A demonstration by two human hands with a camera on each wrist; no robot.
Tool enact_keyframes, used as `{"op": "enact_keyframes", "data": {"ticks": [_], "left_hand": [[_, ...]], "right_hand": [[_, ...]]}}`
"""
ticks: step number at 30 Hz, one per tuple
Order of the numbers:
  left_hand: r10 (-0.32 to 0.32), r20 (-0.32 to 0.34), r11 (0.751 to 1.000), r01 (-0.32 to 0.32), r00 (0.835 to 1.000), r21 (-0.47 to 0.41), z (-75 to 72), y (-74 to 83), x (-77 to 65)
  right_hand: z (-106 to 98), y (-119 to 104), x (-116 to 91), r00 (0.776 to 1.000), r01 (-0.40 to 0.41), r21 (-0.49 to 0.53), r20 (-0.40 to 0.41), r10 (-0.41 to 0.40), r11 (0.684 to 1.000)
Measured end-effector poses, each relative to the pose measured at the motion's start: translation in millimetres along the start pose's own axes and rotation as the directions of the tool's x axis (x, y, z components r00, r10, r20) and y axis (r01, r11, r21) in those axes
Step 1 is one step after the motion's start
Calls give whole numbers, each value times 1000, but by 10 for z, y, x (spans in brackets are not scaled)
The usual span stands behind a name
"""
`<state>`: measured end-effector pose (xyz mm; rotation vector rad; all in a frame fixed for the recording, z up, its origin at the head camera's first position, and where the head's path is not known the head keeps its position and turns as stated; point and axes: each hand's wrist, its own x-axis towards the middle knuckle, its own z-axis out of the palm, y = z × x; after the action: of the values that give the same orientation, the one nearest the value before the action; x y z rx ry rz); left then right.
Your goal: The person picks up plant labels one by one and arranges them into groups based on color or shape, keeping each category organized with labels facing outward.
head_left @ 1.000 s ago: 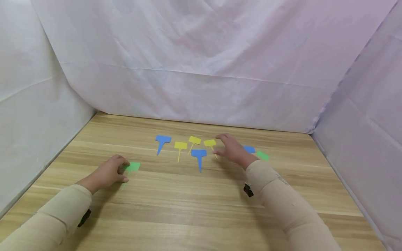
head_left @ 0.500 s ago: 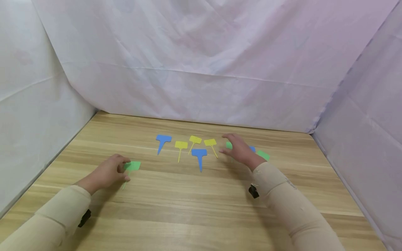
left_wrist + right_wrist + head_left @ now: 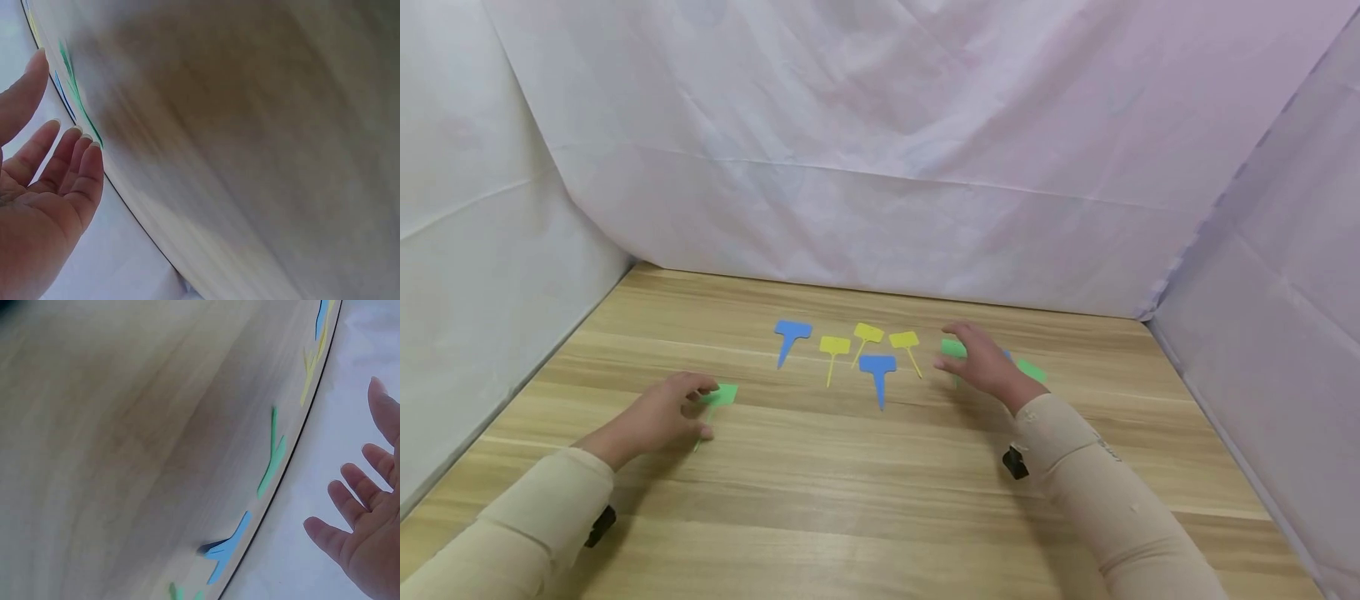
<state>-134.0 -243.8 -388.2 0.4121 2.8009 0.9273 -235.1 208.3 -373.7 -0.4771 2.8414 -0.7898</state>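
My left hand [image 3: 658, 414] hovers over a green T-shaped plant label [image 3: 726, 394] at the left, its thumb apart from the relaxed fingers. In the left wrist view that green label [image 3: 76, 90] lies flat beyond the fingertips. At the right, my right hand [image 3: 988, 365] is spread above a second green plant label [image 3: 952, 347], partly covering it. Seen from the right wrist, the fingers [image 3: 350, 490] are parted and hold nothing, and the green label [image 3: 273, 465] lies on the wood. A blue plant label [image 3: 1007, 355] is mostly hidden behind the right hand.
Between the hands lie yellow plant labels [image 3: 835, 344] and blue plant labels, one at the front [image 3: 877, 364] and one farther left [image 3: 793, 329]. Another green label [image 3: 1032, 371] lies right of the right hand. White cloth [image 3: 880, 225] walls the wooden table [image 3: 820, 500] behind and at both sides.
My right hand has moved right, from beside a yellow label, uncovering part of the green label beneath it. The left hand stays nearly in place. No label has visibly been lifted.
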Motion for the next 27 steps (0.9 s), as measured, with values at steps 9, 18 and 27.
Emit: {"op": "enact_keyframes", "data": {"ticks": [9,18,27], "left_hand": [[25,9,999,-26,1000,33,18,-22,8],[47,30,998,-48,998,44,26,-71,7],[38,56,998,-41,998,47,41,-92,1]], "right_hand": [[-30,148,-9,1000,-1,-14,-19,1,1000],[-88,155,-32,1000,-23,-15,2,23,1000],[-124,183,-36,999,-32,-19,14,32,999]]}}
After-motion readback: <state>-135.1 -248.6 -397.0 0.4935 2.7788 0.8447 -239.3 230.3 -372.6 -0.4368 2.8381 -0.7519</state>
